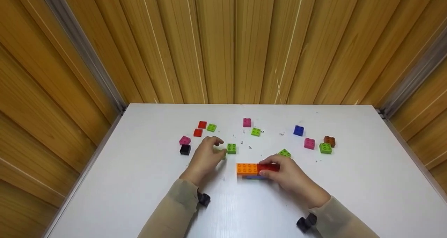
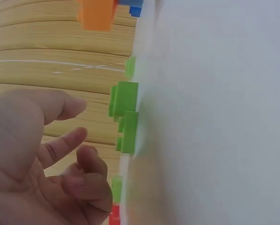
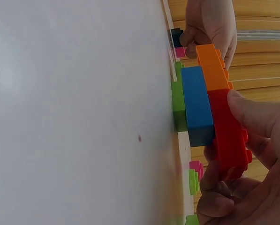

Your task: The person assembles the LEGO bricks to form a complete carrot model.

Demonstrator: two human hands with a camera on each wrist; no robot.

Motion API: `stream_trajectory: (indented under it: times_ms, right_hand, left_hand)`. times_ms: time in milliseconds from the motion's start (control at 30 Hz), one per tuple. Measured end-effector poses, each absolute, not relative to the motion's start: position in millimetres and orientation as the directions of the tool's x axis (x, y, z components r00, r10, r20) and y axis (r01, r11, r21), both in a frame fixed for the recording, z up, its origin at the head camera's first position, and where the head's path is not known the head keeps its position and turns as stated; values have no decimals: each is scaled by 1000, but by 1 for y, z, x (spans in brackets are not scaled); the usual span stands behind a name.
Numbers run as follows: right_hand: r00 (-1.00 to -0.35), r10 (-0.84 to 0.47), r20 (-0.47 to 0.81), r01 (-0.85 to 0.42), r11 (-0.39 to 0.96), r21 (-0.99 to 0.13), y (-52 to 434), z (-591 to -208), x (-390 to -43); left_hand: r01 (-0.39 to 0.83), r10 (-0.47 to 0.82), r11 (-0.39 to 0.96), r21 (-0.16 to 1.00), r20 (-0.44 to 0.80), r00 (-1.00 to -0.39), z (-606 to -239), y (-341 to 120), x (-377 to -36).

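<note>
Centrally, right hand (image 1: 291, 177) grip clamped on red brick (image 1: 268, 167) beside orange brick (image 1: 247, 168); left hand (image 1: 206, 157) fingers apart, holding nothing

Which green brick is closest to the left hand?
The green brick just right of the left hand, by its fingertips; the other greens sit farther back or right.

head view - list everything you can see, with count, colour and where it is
stacked bricks: one stack, orange and red on blue, front centre of table
green bricks: six loose ones in view, spread across the middle of the table, one partly hidden by the left hand
pink bricks: three, one left, one back centre, one right
red bricks: two, back left
black brick: one, left, by a pink one
blue brick: one, right of centre
brown brick: one, far right
table: one, white
wall: wooden panels
left hand: reaching at a green brick
right hand: grips the stack's red end
</note>
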State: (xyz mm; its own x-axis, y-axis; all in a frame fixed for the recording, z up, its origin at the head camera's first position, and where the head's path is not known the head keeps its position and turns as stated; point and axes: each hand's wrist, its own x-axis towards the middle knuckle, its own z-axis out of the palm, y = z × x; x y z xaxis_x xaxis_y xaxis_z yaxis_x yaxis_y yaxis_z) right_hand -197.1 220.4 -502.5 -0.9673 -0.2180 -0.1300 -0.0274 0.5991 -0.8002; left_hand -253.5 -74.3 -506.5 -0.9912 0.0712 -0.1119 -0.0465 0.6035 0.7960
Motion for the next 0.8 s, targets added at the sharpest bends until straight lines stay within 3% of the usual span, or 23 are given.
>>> stream_trajectory:
  times_ms: [267, 467, 800]
  right_hand:
    - [-970, -201, -135, -14, 601, -799, 225, -502, -196]
    - [-967, -219, -131, -27, 596, -802, 223, -503, -195]
    - [-966, -223, -130, -32, 601, -798, 220, -504, -197]
  left_hand:
    - [-2, 131, 632, 775, -110, -985, -508, -63, -261]
    - [90, 183, 712, 697, -60, -981, -511, -59, -267]
    - [99, 155, 757, 646, -30, -987, -515, -57, -269]
